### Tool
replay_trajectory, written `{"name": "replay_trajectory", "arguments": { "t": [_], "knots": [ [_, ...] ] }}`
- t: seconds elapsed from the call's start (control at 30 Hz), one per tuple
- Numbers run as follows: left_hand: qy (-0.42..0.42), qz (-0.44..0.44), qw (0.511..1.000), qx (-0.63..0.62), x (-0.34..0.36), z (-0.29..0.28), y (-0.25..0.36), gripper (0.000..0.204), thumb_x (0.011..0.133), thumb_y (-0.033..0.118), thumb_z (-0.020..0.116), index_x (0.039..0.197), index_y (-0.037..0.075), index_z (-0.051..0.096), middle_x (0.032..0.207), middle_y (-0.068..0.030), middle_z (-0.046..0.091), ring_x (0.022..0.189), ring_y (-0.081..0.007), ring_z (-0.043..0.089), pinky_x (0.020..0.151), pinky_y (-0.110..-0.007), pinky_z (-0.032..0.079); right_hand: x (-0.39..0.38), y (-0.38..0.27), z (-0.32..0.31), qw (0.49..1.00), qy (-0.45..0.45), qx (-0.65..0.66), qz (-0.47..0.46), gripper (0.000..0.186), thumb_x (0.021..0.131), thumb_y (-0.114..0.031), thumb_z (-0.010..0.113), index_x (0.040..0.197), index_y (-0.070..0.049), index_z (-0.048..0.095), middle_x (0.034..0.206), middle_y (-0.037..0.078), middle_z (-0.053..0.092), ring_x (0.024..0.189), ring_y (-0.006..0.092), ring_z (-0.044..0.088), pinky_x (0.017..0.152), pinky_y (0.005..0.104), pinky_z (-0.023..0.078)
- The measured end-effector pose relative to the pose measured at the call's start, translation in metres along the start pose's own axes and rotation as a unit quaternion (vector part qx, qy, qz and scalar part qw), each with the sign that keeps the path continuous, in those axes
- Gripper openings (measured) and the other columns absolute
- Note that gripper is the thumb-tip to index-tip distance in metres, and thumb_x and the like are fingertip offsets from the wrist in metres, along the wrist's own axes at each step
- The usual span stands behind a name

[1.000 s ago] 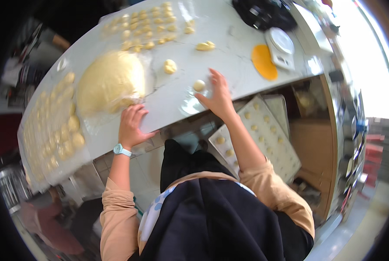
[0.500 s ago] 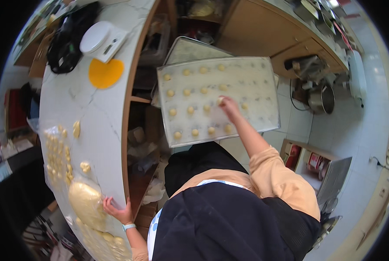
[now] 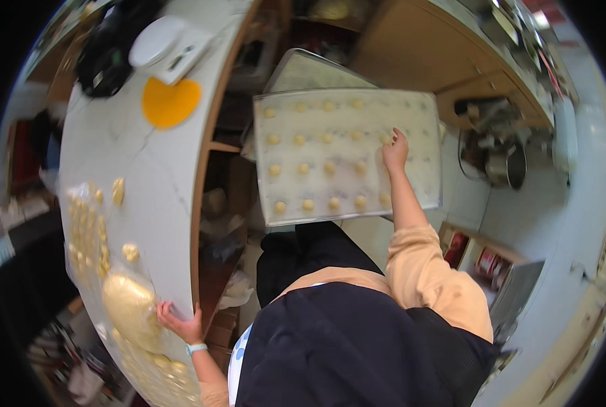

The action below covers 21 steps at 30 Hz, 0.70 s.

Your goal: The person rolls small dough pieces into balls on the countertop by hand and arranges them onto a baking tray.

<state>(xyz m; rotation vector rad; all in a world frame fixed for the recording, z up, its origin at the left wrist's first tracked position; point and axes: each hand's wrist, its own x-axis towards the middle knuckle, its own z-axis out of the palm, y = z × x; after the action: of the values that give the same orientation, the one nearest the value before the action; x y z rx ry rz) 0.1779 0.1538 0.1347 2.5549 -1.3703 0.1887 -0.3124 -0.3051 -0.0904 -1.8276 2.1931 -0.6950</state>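
Dough balls, sm., round, cream-coloured point(image 3: 329, 167), set out in four rows on a lg. rectangular pale metal-rimmed tray point(image 3: 417, 188). Lined up in abt. four clear columns from tray's left edge; fifth column only part visible: one ball right at the right hand point(image 3: 396, 150), another beside the forearm near tray's bottom edge, any other poss. hidden. Top row w/ no fifth ball visible. Right end of tray w/ dark marks but no balls to be seen. By the look of it, well over half filled, w/ right end left to do.

Right hand over tray's right half, fingers part-curled, touching or just beside that fifth-column ball; can't tell if gripping or letting go, a bit blurred. Left hand point(image 3: 181, 327), left of & below tray, spread & holding nothing visible, at edge of white marble-look counter point(image 3: 150, 169), next to a big yellow plastic-covered dough mass point(image 3: 128, 302).

Plenty left to shape, prob.: rows of sm. yellow dough pieces under clear plastic point(image 3: 84, 234), left of tray, plus loose yellow lump point(image 3: 130, 252) nearby. Up & left of tray: white round-topped scale point(image 3: 167, 49) & flat orange oval sheet point(image 3: 170, 103).
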Motion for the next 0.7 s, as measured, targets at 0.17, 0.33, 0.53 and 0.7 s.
{"name": "replay_trajectory", "arguments": {
  "t": [0.17,0.33,0.53,0.7],
  "knots": [
    [0.017,-0.024,0.998,-0.055,0.000,0.000,-0.001,0.069,0.061,0.035,0.088,0.114,0.009,0.052,0.127,-0.0159,0.050,0.120,-0.0382,0.046,0.101,-0.052,0.036,-0.009,-0.232,-0.015,0.919,-0.145,0.351,-0.107,0.027,0.088,-0.007,0.067,0.114,0.000,0.065,0.094,0.009,0.070,0.083,0.0143,0.066,0.074,0.0264,0.053],
    [0.037,-0.047,0.996,-0.061,0.008,-0.006,-0.001,0.070,0.054,0.036,0.090,0.108,0.009,0.055,0.124,-0.0125,0.054,0.119,-0.0366,0.048,0.102,-0.049,0.039,-0.152,-0.465,-0.041,0.715,-0.376,0.372,-0.458,0.012,0.090,-0.012,0.067,0.100,-0.007,0.071,0.099,0.011,0.070,0.094,0.0258,0.066,0.083,0.0365,0.052],
    [0.075,-0.034,0.993,-0.084,0.016,0.002,-0.007,0.067,0.057,0.041,0.088,0.107,0.009,0.059,0.122,-0.0106,0.056,0.117,-0.0331,0.051,0.101,-0.047,0.040,-0.259,-0.552,0.032,0.573,-0.382,0.360,-0.629,0.015,0.087,-0.007,0.064,0.101,-0.005,0.070,0.109,0.014,0.066,0.106,0.0334,0.060,0.093,0.0413,0.048],
    [0.082,-0.072,0.992,-0.067,-0.022,0.003,-0.008,0.064,0.064,0.048,0.083,0.109,0.008,0.060,0.121,-0.0098,0.058,0.118,-0.0301,0.053,0.101,-0.046,0.040,-0.255,-0.488,-0.053,0.633,-0.418,0.315,-0.570,0.015,0.083,-0.013,0.075,0.093,-0.004,0.069,0.092,0.013,0.063,0.085,0.0290,0.064,0.077,0.0376,0.052]
  ]
}}
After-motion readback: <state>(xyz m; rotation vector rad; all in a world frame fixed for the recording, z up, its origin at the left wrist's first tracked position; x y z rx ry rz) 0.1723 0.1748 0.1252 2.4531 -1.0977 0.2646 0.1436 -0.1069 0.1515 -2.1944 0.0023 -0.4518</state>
